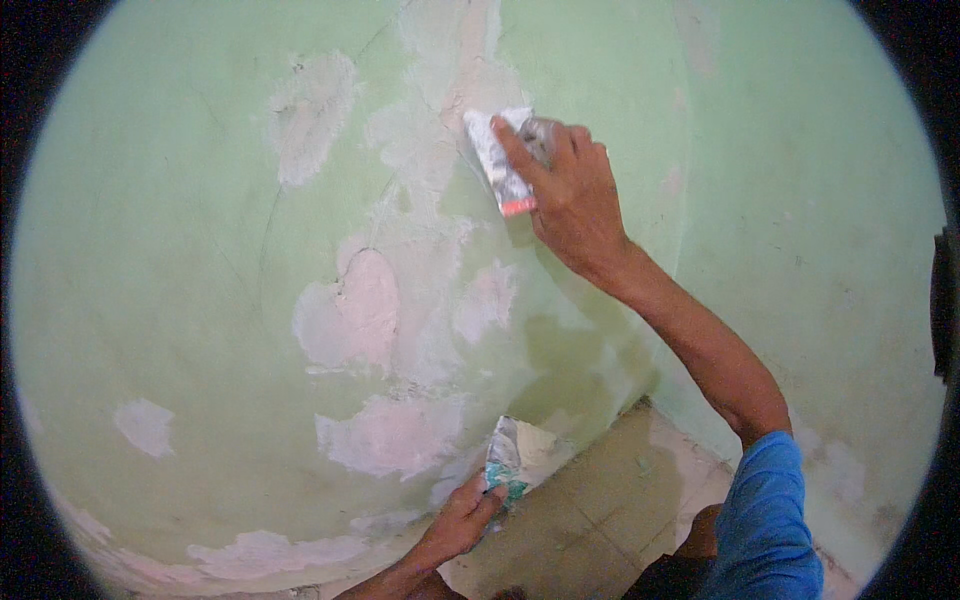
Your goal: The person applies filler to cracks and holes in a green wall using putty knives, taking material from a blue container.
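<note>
My right hand (580, 200) grips a putty knife whose wide blade (494, 160) is smeared white and has a red strip at its lower end. The blade lies against a pale filler patch high on the green wall (590, 60), and my fingers stretch over its back. Lower down, my left hand (465, 515) is closed around a second putty knife (503, 455), its metal blade pointing up. Cream-coloured putty (536, 446) sits on or beside that blade, with green at its base. My left fingers partly cover its handle.
Several pale pink and white filler patches (370, 300) and thin cracks mark the wall. A second green wall (820, 220) meets it at a corner on the right. Below lies a tiled floor (600, 490). A dark object (941, 305) shows at the right rim.
</note>
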`<action>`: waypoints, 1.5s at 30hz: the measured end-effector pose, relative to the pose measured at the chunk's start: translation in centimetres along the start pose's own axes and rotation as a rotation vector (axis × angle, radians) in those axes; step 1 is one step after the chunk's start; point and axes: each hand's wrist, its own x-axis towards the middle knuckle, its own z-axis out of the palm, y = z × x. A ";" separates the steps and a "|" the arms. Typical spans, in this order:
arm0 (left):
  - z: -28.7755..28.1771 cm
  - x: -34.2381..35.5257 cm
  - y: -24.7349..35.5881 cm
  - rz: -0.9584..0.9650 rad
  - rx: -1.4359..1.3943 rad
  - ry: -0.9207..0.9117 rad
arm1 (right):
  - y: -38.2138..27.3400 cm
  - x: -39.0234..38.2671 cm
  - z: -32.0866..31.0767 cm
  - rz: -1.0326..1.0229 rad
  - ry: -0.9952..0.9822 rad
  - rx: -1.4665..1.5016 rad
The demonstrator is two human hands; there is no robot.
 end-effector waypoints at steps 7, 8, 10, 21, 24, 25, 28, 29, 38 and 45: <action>-0.1 0.2 -0.7 -0.014 0.025 0.001 | 2.9 -3.7 -1.3 -0.092 -0.054 0.030; 0.0 0.5 -0.6 -0.003 0.035 -0.018 | 4.2 -2.4 -1.5 0.023 -0.034 0.007; 0.6 0.8 -1.0 0.081 0.073 -0.031 | 5.9 0.6 -0.8 0.070 0.059 -0.083; 0.4 1.3 -1.4 -0.019 -0.058 0.077 | -1.2 -15.4 -9.6 0.022 -0.687 0.601; 0.7 2.4 -1.2 0.030 -0.100 0.093 | -2.6 -16.8 -11.3 -0.088 -0.731 0.552; 0.8 2.4 -1.3 0.008 -0.103 0.089 | -3.4 -17.3 -11.8 -0.124 -0.728 0.544; 1.1 2.1 -0.8 -0.058 -0.103 0.078 | -5.0 -18.9 -11.6 -0.235 -0.749 0.464; 1.1 1.9 -0.5 -0.083 -0.098 0.070 | -5.3 -19.3 -11.6 -0.267 -0.752 0.435; 0.5 0.7 0.3 -0.004 -0.039 0.232 | -2.7 -20.6 -11.4 -0.214 -1.138 0.285; 0.3 0.0 -2.4 0.057 -0.096 0.230 | 5.8 -5.2 -5.7 0.103 -0.008 0.463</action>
